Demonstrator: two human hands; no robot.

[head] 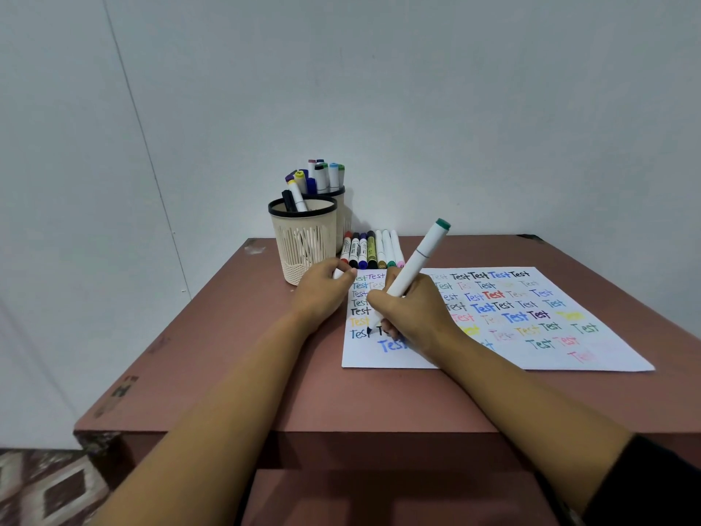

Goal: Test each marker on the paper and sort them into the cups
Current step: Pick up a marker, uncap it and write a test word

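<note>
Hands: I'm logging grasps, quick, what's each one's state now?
Left hand: pinches a small white piece, likely a cap.
Right hand: grips the marker, tip on the paper.

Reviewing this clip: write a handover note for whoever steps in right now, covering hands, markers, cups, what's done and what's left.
Right hand: grips the green-ended marker, tip down on the paper.
Left hand: pinches a small white piece, probably the cap, at the paper's far left corner.
Done: the paper is covered with "Test" words; the front cup holds two markers, the rear cup many.
Left: finish this test, cap and sort the marker, then do the seven lying markers beside the cups.
</note>
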